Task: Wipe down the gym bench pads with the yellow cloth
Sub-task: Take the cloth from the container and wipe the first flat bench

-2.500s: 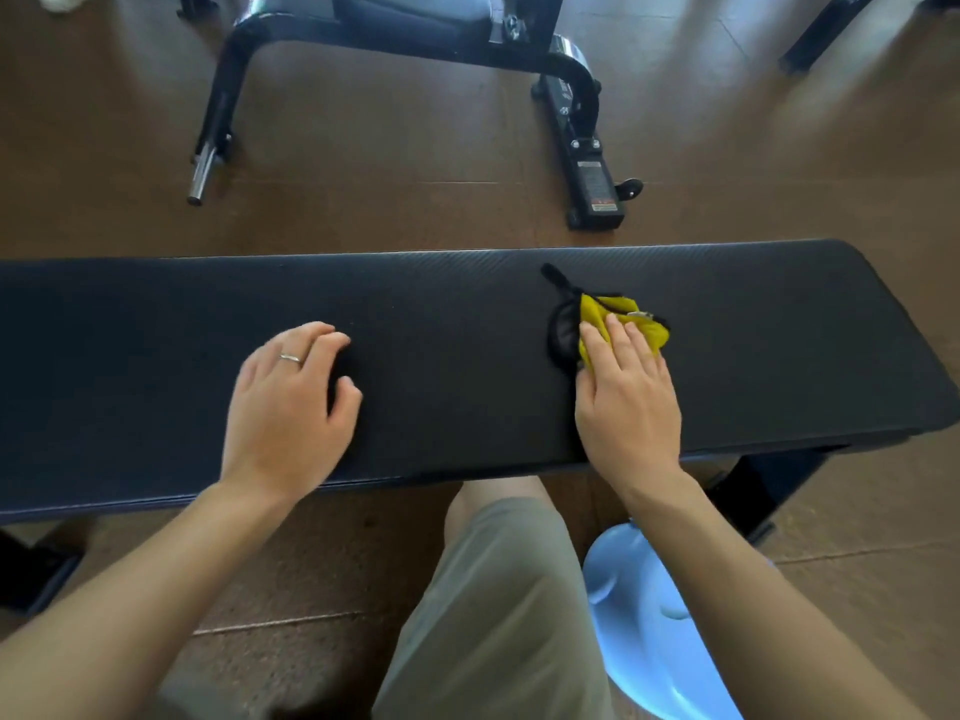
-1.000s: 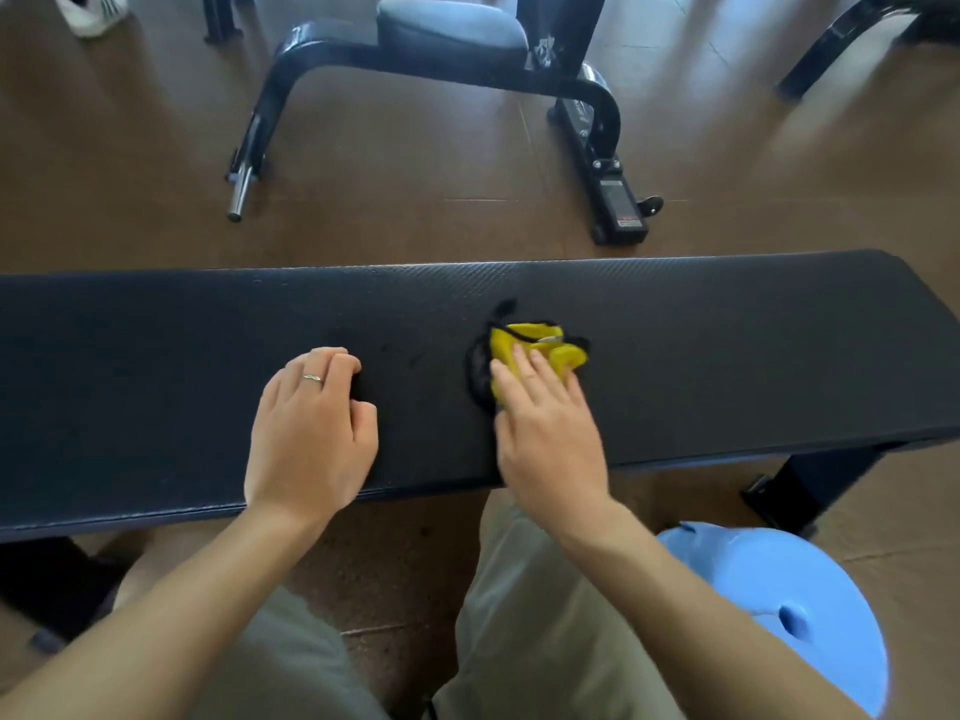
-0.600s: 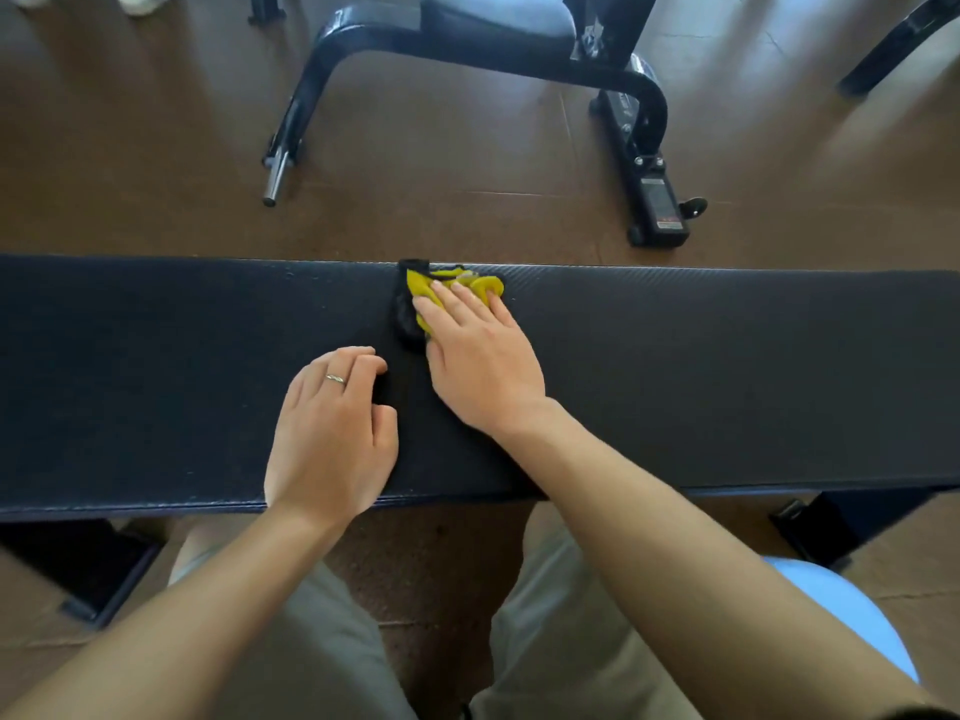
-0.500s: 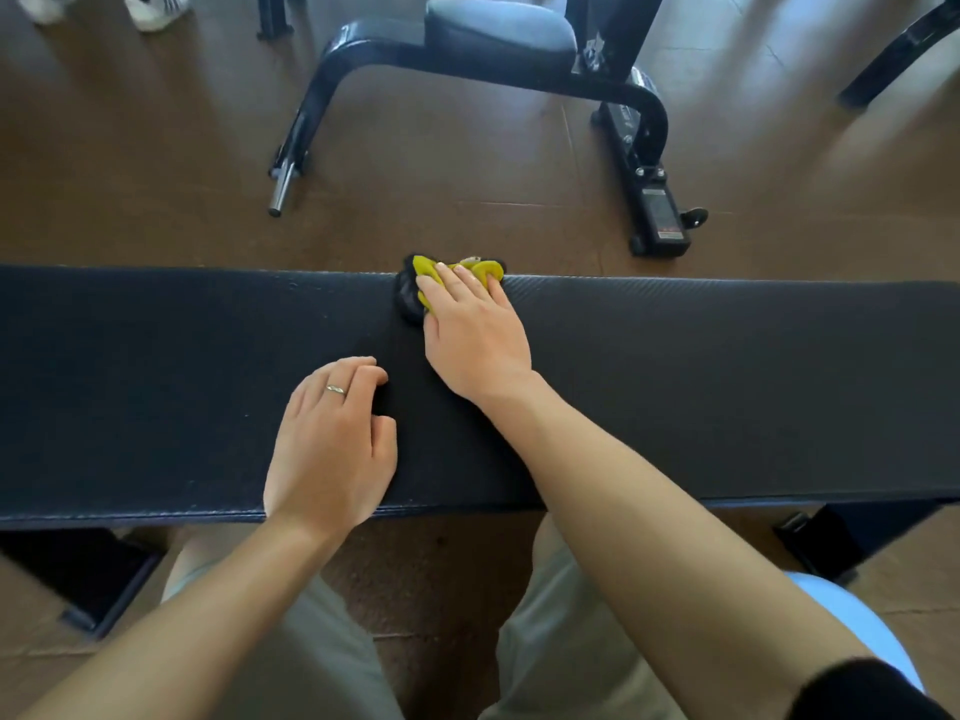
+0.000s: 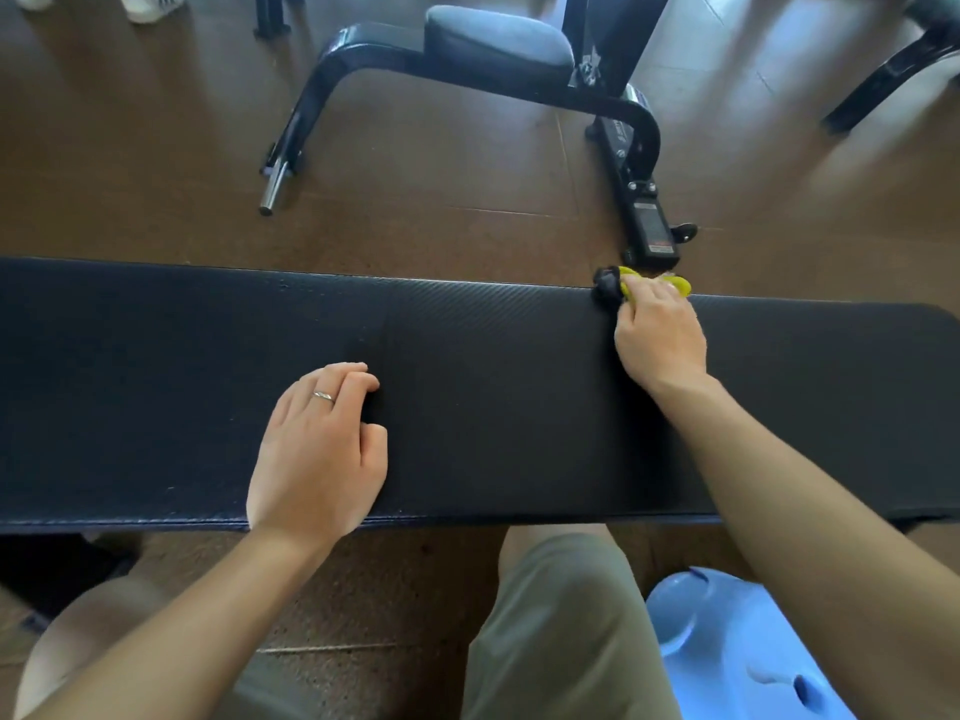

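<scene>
A long black bench pad (image 5: pixel 493 366) runs across the view in front of me. My right hand (image 5: pixel 658 335) is at the pad's far edge, right of centre, and presses a bunched yellow cloth (image 5: pixel 681 285) with a black part (image 5: pixel 605 288) onto that edge. Its fingers cover most of the cloth, so how they lie on it is unclear. My left hand (image 5: pixel 319 449) rests palm down on the near half of the pad, fingers loosely bent and holding nothing.
A black-framed gym seat (image 5: pixel 498 41) stands on the brown floor beyond the pad, and its base bar (image 5: pixel 641 200) reaches almost to the pad's far edge. A light blue plastic stool (image 5: pixel 727 652) is beside my right knee. Someone's white shoes (image 5: pixel 150 2) are at the top left.
My right hand has slid the cloth along the pad's far edge to the right, away from my left hand. The left hand has stayed in place on the pad.
</scene>
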`<act>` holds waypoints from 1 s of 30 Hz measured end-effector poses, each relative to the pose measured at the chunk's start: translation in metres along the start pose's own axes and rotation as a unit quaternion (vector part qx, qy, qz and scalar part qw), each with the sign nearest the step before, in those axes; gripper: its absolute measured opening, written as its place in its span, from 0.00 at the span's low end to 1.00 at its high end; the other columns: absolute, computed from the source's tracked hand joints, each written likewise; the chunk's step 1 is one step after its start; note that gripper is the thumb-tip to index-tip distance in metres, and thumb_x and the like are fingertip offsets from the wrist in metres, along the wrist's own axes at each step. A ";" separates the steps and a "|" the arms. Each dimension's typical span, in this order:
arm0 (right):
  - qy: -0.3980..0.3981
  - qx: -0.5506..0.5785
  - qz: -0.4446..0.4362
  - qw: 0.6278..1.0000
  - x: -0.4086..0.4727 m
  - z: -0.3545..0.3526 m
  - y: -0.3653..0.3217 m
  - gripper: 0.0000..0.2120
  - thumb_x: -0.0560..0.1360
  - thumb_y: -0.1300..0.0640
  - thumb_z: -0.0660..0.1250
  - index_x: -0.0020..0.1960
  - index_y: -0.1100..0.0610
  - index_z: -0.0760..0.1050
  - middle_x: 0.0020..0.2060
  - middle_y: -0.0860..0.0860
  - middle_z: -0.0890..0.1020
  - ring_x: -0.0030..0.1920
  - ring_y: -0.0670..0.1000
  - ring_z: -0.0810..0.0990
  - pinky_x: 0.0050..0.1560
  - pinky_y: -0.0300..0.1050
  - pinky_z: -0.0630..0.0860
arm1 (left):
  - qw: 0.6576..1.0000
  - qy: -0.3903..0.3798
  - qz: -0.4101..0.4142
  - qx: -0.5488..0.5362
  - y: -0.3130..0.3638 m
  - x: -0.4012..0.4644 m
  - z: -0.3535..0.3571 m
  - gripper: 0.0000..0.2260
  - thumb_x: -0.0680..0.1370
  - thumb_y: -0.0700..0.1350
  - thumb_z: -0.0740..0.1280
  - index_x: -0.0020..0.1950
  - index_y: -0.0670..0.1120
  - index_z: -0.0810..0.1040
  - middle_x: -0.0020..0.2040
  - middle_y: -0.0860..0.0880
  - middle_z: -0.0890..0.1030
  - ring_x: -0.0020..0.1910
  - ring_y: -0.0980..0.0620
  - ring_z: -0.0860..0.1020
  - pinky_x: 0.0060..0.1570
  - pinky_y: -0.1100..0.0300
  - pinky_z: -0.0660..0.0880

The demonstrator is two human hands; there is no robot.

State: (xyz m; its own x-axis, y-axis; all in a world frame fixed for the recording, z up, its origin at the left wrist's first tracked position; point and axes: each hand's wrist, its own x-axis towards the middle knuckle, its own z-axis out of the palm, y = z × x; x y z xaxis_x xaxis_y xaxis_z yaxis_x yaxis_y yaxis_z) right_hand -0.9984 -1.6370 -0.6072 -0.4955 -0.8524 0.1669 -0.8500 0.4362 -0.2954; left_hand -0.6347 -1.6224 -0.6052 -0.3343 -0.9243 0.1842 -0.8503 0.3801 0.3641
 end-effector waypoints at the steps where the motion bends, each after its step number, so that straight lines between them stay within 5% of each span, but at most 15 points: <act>1: 0.005 0.003 0.016 1.000 0.000 0.004 -0.009 0.19 0.82 0.58 0.56 0.69 0.60 0.75 0.65 0.60 0.79 0.69 0.61 0.73 0.73 0.58 0.65 | 1.000 0.000 0.001 0.001 0.000 0.001 0.000 0.18 0.76 0.43 0.57 0.63 0.43 0.78 0.67 0.46 0.78 0.67 0.44 0.74 0.71 0.47 0.69; 5: 0.023 0.003 -0.041 0.999 -0.012 0.032 -0.082 0.16 0.75 0.58 0.55 0.54 0.61 0.79 0.51 0.61 0.83 0.56 0.65 0.79 0.65 0.63 0.70 | 1.000 0.000 0.000 0.006 0.001 0.002 0.001 0.18 0.76 0.44 0.58 0.62 0.43 0.78 0.66 0.46 0.79 0.67 0.44 0.74 0.71 0.47 0.69; 10: -0.007 0.028 -0.175 0.984 -0.060 0.057 -0.177 0.21 0.80 0.58 0.59 0.71 0.59 0.74 0.73 0.57 0.73 0.75 0.59 0.69 0.77 0.60 0.60 | 1.000 -0.006 0.010 0.019 0.001 0.000 0.001 0.17 0.76 0.43 0.59 0.63 0.43 0.77 0.67 0.45 0.78 0.67 0.43 0.73 0.71 0.46 0.69; 15: -0.059 0.054 -0.242 0.967 -0.103 0.030 -0.143 0.21 0.82 0.58 0.62 0.74 0.57 0.73 0.75 0.56 0.72 0.77 0.58 0.68 0.77 0.59 0.62 | 1.000 0.000 0.007 0.022 0.001 0.001 0.002 0.17 0.76 0.43 0.58 0.62 0.43 0.77 0.66 0.45 0.78 0.66 0.42 0.74 0.70 0.45 0.69; 20: -0.078 0.023 -0.263 0.961 -0.176 0.001 -0.105 0.23 0.83 0.52 0.53 0.77 0.52 0.69 0.77 0.51 0.69 0.79 0.52 0.64 0.80 0.53 0.58 | 1.000 0.010 0.009 0.023 0.001 0.000 0.002 0.17 0.75 0.43 0.58 0.62 0.42 0.77 0.65 0.45 0.78 0.65 0.42 0.74 0.69 0.46 0.69; 30: -0.079 -0.002 -0.257 0.963 -0.082 0.043 -0.183 0.23 0.84 0.50 0.54 0.77 0.53 0.68 0.79 0.54 0.66 0.79 0.58 0.62 0.80 0.59 0.53 | 0.999 0.002 0.011 0.034 0.002 0.001 0.002 0.18 0.75 0.44 0.58 0.62 0.43 0.77 0.65 0.45 0.78 0.66 0.42 0.74 0.69 0.45 0.70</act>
State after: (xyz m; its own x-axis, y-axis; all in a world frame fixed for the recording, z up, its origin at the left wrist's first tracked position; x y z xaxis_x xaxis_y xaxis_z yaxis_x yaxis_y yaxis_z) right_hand -0.7939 -1.6593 -0.6073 0.0234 -0.9892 0.1445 -0.9764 -0.0537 -0.2090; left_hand -0.6376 -1.6228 -0.6058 -0.3510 -0.9157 0.1958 -0.8684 0.3965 0.2976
